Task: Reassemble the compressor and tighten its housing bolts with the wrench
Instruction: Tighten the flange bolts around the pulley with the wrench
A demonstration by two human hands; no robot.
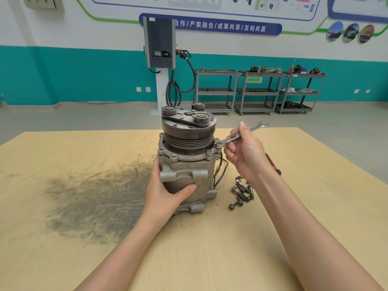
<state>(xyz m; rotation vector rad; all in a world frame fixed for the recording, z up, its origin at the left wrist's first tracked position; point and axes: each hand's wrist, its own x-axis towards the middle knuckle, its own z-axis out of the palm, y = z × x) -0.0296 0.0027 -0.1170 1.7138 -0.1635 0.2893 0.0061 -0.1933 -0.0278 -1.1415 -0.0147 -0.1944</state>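
Note:
The grey metal compressor (186,164) stands upright on the wooden table (210,238), its dark pulley and clutch plate on top. My left hand (165,192) grips the lower housing from the left, thumb across the front. My right hand (245,152) holds a silver wrench (241,134) by its shaft. The wrench's ring end sits over a bolt on the housing flange at the right. Two more bolt heads show on the flange's front edge. Several loose bolts (241,192) lie on the table just right of the compressor.
A tool with an orange and black handle (273,164) lies behind my right wrist. A dark grease stain (94,196) covers the table left of the compressor. Grey shelf carts (258,91) and a charging post (161,59) stand against the far wall.

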